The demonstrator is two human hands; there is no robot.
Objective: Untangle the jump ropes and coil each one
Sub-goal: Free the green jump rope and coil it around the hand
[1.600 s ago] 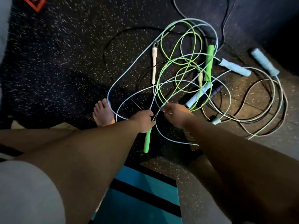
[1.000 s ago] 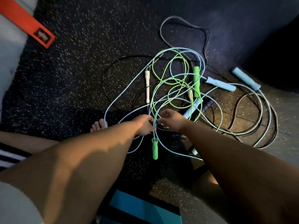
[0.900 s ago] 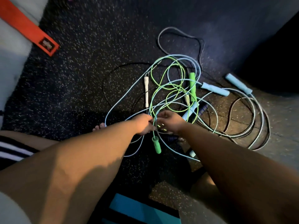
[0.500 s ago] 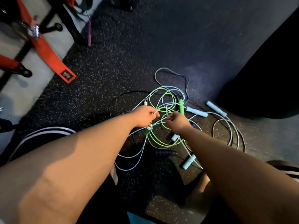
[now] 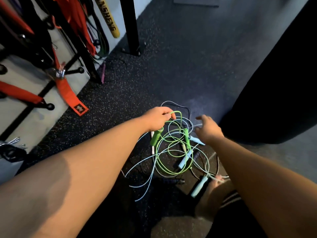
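The left hand (image 5: pixel 158 118) grasps a loop of the green jump rope (image 5: pixel 177 111) above the tangle, and one green handle (image 5: pixel 155 138) hangs just under it, nearly upright. The right hand (image 5: pixel 208 130), fingers spread and holding nothing, is the nearer one to the second green handle (image 5: pixel 187 137), which lies just left of it. Light blue cords (image 5: pixel 151 177) cross the green loops on the speckled floor (image 5: pixel 171 66) and block a free pull

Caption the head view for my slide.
Left hand holds the green jump rope above the tangle; open right hand reaches toward it.
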